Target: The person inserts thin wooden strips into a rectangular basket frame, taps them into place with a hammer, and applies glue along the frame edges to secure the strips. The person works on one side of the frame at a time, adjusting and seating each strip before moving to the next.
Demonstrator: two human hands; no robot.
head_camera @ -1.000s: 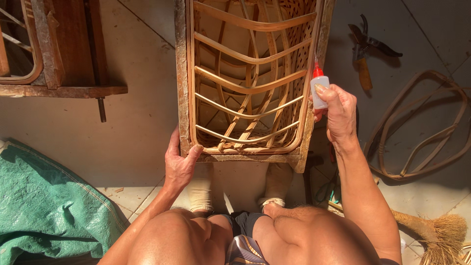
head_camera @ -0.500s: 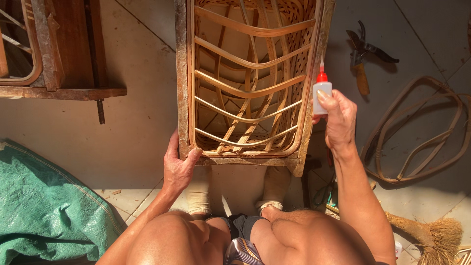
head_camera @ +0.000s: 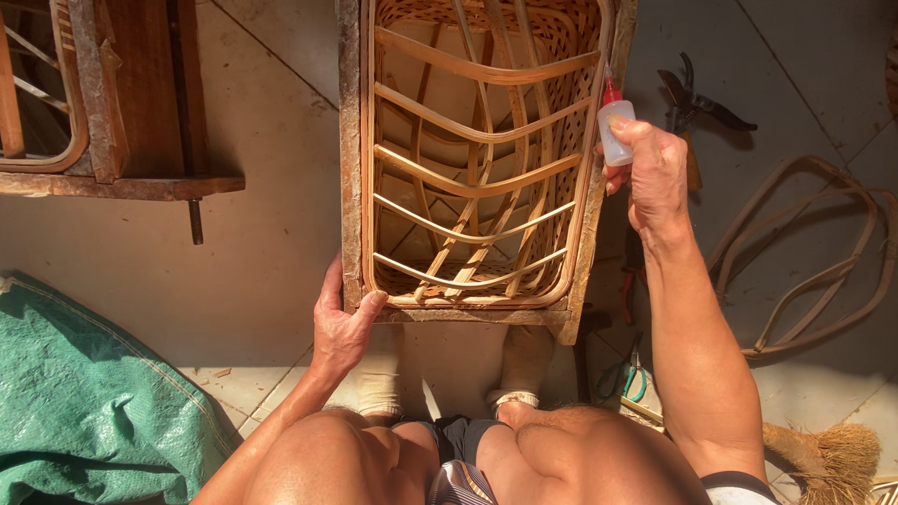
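A rattan basket frame (head_camera: 472, 159) of bent cane strips stands between my knees inside a rough wooden mould (head_camera: 350, 168). My left hand (head_camera: 341, 323) grips the mould's near left corner, thumb hooked over the rim. My right hand (head_camera: 655, 173) is raised beside the frame's right edge and holds a small white squeeze bottle with a red nozzle (head_camera: 613, 126), the tip pointing up and close to the right rim.
Pruning shears (head_camera: 697, 108) lie on the floor at the right, beyond a loop of bent cane (head_camera: 823, 271). A green tarp (head_camera: 84, 411) fills the lower left. Another wooden frame (head_camera: 112, 112) stands at upper left. A broom head (head_camera: 828, 454) and small hand tools (head_camera: 627, 374) lie by my right leg.
My right hand with the bottle has risen slightly along the frame's right edge. The left hand has kept its grip on the corner.
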